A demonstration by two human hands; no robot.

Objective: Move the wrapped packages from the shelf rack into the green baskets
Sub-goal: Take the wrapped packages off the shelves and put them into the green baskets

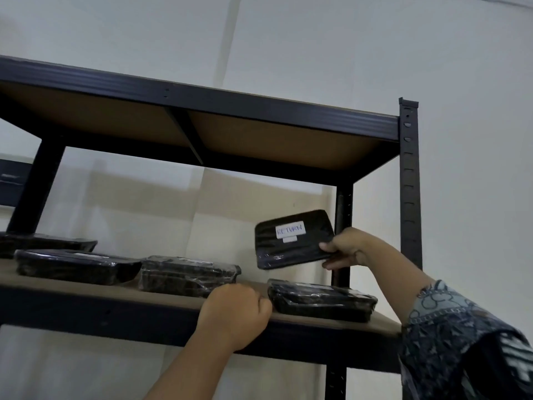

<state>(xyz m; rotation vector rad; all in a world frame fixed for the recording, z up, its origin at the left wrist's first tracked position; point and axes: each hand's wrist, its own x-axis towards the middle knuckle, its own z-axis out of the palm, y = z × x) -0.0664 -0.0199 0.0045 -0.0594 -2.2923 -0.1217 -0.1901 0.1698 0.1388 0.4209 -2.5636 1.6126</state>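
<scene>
Right hand point(347, 249) clamped on labelled package point(292, 239), lifted clear above shelf point(178, 297) — four more packages lay there. Left hand point(235, 316) at six o'clock, curled shut over shelf edge.

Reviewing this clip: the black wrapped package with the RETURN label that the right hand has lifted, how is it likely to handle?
The package probably stays stiff: held by one corner in the right hand, it juts out tilted without sagging. It seems light, since thumb and fingers alone carry it. The glossy film wrap may be slippery, so a corner pinch could slide.
</scene>
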